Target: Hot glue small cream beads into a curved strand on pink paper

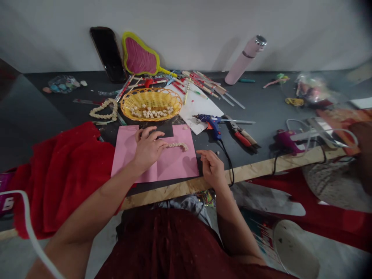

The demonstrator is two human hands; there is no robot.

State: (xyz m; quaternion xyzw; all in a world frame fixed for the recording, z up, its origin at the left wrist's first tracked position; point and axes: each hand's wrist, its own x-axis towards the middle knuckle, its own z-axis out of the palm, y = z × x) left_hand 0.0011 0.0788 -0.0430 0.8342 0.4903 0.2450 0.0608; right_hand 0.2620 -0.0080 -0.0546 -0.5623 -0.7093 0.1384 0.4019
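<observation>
Over the pink sheet (177,167), my left hand (148,149) has its thumb and a finger at the left end of a curved strip of small beige pieces (178,145). Its other fingers are spread. My right hand (212,166) is just right of the sheet, its index finger extended towards the strip and the other fingers curled, with nothing visible in them. Behind the sheet, a yellow wicker basket (151,94) holds several small beige pieces (152,113). A beige beaded loop (104,109) lies left of the basket.
Right of the sheet are a blue glue gun (214,126) with a black cord and red-handled pliers (242,138). Red cloth (69,166) covers the left edge. Behind stand a phone (109,54) and pink bottle (245,60). A person's arm (363,147) is at far right.
</observation>
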